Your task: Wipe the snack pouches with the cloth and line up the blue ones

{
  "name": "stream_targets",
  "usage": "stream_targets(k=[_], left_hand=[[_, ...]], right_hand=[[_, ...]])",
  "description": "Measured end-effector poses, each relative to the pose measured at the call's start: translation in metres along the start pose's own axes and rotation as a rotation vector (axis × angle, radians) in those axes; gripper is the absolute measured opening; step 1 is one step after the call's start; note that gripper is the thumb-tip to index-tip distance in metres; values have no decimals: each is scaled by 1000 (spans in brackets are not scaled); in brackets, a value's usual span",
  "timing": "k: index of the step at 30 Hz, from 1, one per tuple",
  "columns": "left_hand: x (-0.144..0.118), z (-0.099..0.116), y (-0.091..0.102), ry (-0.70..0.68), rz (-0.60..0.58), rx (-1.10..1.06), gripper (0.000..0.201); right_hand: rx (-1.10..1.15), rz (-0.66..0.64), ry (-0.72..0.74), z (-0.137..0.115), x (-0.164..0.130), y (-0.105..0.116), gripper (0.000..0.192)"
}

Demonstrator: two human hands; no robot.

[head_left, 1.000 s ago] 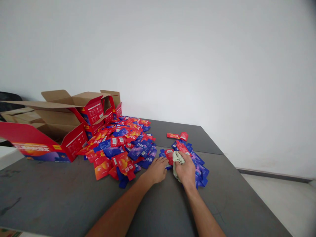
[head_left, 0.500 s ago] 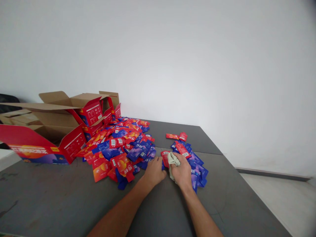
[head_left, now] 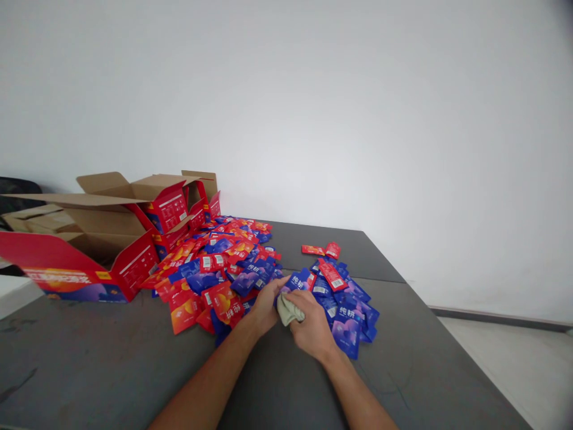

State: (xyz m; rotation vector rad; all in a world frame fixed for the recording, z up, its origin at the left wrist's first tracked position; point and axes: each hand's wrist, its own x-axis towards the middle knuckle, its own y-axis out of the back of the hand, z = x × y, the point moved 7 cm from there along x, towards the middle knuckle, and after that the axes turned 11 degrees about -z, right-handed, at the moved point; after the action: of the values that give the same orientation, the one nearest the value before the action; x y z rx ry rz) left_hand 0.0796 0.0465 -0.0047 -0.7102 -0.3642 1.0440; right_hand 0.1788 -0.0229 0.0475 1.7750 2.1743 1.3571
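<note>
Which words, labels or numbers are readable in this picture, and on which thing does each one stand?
"纯萃": white characters on a blue sachet in the right pile; the second character is uncertain.
The same two characters, turned, on a red sachet in the left pile.
Print on the red carton: too blurred to read.
Barcode labels on sachets: too small.

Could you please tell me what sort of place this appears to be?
Probably a packing or sorting workroom: a heap of red and blue sachets covers a grey table beside opened printed cartons, against a bare white wall.
</note>
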Motion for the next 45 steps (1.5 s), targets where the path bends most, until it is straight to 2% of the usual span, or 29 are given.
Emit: stream_targets(k=[2,5,7,10,14,18,22,24,26,29,31,34,37,40,41,43,45], left_hand=[[-1,-5,-5,31,-20,7,22],[-3,-11,-9,54,-46,33,27],[-4,-15,-14,72,-107,73,33],[-6,-15,-22,42,-189,115,37],[-4,-4,-21,-70,-187,79,32],[1,-3,-6,-59,-117,8,31],[2,-3,3,-90,-86,10,33],[1,-2,6,-116,-64,24,33],[0,2,9,-169,-26,57,32],[-2,11,17,-255,90,111,34],[-4,15,24,-264,182,120,44],[-6,17,27,-250,234,85,58],[-6,15,22,-214,189,86,48],[-6,6,11,-160,94,46,23],[-6,2,6,-136,58,2,19],[-6,-4,-3,-105,-14,-82,28],[-5,-3,-10,-121,-66,-106,29]], right_hand=[[-29,56,-39,5,0,4,54],[-82,233,-153,20,-3,24,41],[-104,322,-217,30,-6,36,36],[-112,370,-242,35,-9,43,36],[-86,254,-155,27,-5,27,43],[-51,58,-59,13,-1,1,59],[-8,-52,-6,3,-1,-10,61],[-7,-24,2,2,-1,-6,59],[-23,76,-9,3,-3,5,55],[-37,260,-76,8,-6,25,47],[-27,345,-125,13,-8,34,44],[-12,341,-135,14,-8,34,43],[-2,270,-76,9,-6,25,46],[11,201,-19,3,-5,14,50],[17,173,-6,1,-5,10,51],[28,121,15,0,-5,2,53],[25,87,21,1,-4,-2,54]])
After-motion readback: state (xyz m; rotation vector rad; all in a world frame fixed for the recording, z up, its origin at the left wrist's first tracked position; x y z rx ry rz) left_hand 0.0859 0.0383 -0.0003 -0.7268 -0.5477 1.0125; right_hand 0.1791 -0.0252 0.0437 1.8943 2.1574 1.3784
